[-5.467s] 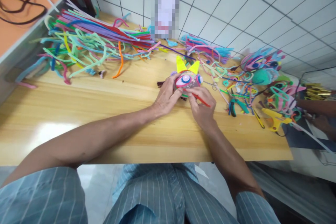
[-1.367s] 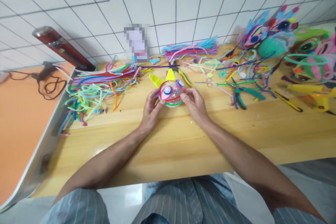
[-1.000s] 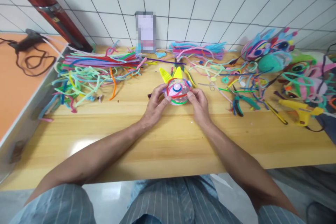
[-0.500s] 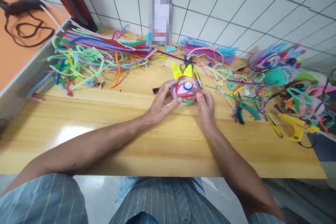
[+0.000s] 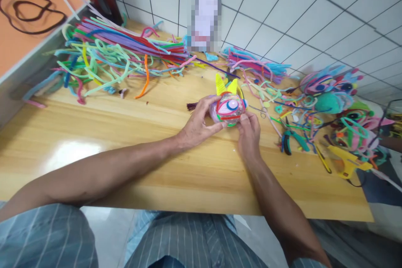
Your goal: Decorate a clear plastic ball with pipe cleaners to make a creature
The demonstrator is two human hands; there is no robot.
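Observation:
Between my two hands is a round, clear ornament (image 5: 223,109) with a big pink-and-blue eye, two yellow horns on top, and red and green pipe-cleaner trim. My left hand (image 5: 201,122) grips its left side, thumb along the lower edge. On the lower right, my right hand (image 5: 249,129) pinches the edge near the end of the red strip; what lies under those fingertips is partly hidden. A dark tassel (image 5: 191,106) sticks out past my left hand. Small scissors (image 5: 263,112) lie just right of the ornament.
Pipe cleaners (image 5: 125,46) are heaped at the back left, with another bundle (image 5: 254,65) behind the ornament. To the right lie pliers (image 5: 293,139), a yellow cutter (image 5: 323,159), a yellow glue gun (image 5: 347,162) and several decorated ornaments (image 5: 354,113). A phone (image 5: 204,21) leans against the tiled wall.
The view has shifted and tilted slightly, so the table contents sit differently in the picture. Both hands keep the same hold on the ornament.

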